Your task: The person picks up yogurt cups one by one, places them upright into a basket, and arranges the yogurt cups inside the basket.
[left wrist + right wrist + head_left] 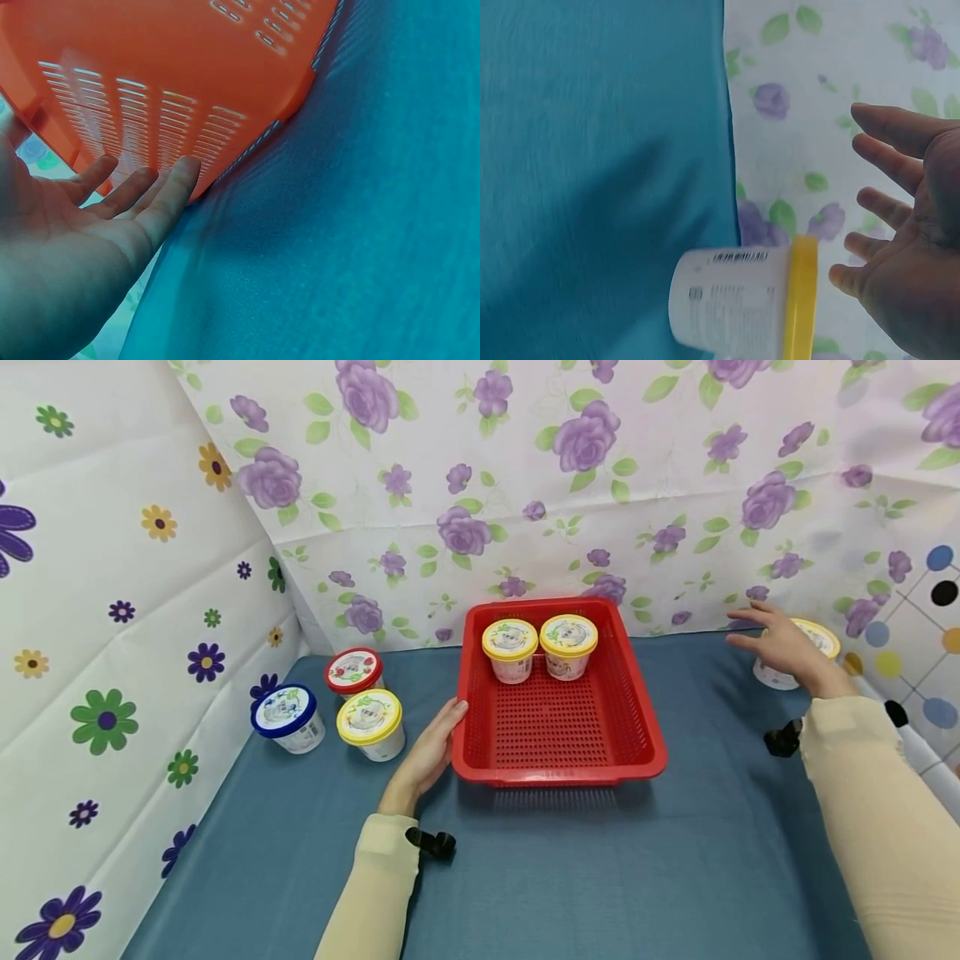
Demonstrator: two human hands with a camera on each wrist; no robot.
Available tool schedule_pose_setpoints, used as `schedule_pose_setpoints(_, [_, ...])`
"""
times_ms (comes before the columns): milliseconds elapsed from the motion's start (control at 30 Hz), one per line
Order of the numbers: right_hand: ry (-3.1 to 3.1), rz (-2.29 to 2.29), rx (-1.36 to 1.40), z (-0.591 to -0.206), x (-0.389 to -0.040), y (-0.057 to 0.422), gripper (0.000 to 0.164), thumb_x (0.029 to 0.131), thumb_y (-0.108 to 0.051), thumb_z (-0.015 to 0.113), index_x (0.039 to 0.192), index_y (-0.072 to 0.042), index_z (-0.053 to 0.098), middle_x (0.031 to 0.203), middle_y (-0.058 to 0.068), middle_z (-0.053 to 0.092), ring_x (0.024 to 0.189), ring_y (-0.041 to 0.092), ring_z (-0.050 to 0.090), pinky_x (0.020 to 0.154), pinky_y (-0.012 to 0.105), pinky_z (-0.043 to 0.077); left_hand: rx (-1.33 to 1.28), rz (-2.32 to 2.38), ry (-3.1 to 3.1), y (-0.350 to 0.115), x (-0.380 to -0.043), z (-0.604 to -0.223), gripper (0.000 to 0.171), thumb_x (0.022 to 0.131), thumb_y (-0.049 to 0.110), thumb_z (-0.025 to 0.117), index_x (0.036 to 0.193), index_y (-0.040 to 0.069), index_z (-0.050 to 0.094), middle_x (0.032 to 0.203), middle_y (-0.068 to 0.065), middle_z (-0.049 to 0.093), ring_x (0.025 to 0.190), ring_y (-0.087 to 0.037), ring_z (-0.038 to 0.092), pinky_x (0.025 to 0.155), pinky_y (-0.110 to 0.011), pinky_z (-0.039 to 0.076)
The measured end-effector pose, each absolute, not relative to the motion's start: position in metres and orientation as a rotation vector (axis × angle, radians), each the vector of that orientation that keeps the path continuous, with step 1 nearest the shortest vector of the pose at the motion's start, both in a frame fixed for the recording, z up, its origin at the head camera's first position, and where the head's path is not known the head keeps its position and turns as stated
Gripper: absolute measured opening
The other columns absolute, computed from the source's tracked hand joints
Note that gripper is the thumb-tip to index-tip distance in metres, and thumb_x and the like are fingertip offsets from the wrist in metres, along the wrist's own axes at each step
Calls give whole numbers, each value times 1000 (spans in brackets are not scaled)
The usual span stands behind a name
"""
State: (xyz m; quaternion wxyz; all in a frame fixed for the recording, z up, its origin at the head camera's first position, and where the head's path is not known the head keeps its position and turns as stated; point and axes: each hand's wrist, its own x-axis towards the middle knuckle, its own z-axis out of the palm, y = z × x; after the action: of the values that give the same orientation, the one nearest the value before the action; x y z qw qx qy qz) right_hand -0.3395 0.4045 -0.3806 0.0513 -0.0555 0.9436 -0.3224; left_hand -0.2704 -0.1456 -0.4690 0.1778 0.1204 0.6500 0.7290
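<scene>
A red plastic basket [558, 774] stands mid-table, with two yellow-lidded tubs, a left tub [510, 643] and a right tub [567, 647], at its far end. My left hand [429, 750] holds the basket's left rim. In the left wrist view, its fingers [174, 191] lie along the slotted outer wall, the thumb up at the rim. Over at the far right, my right hand [787, 643] hovers with spread fingers, overlapping another yellow-lidded tub [776, 679]. From the right wrist, this upright white tub [731, 300] appears beside the empty hand [907, 232], just off its fingertips.
Left of the basket stand three more tubs: a blue-lidded tub [288, 718], a red-lidded tub [355, 672] and a yellow-lidded tub [371, 724]. A blue cloth [555, 877] covers the table. Flowered sheets [450, 485] hang behind and at the left; a dotted sheet [926, 668] is at the right.
</scene>
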Motion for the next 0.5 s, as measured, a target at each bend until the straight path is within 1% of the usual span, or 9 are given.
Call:
schedule_pose_setpoints(133, [2906,-941,-146,-382,-336,417,73,110,-38,52,160,8,24,167,34,-11,151,59,-7,113,78,11,345,2066,1831,-146,-271,-469,58,113,41,40,161,9,28,151,-27,45,137,-47,47,101,-38,52])
schedule_pose_setpoints(300, [2916,-978,-115,-388,-332,433,74,110,-41,50,162,5,21,167,33,-11,151,58,-11,113,79,6,345,2070,1836,-146,-270,-468,58,113,41,40,161,10,29,151,-27,46,136,-47,48,101,-39,52])
schedule_pose_setpoints(500, [2921,-1059,-88,-398,-325,450,70,111,-34,48,161,8,20,167,33,-10,151,57,-14,112,79,4,347,2062,1830,-146,-271,-470,61,113,43,39,161,9,27,151,-29,44,136,-46,48,98,-35,53])
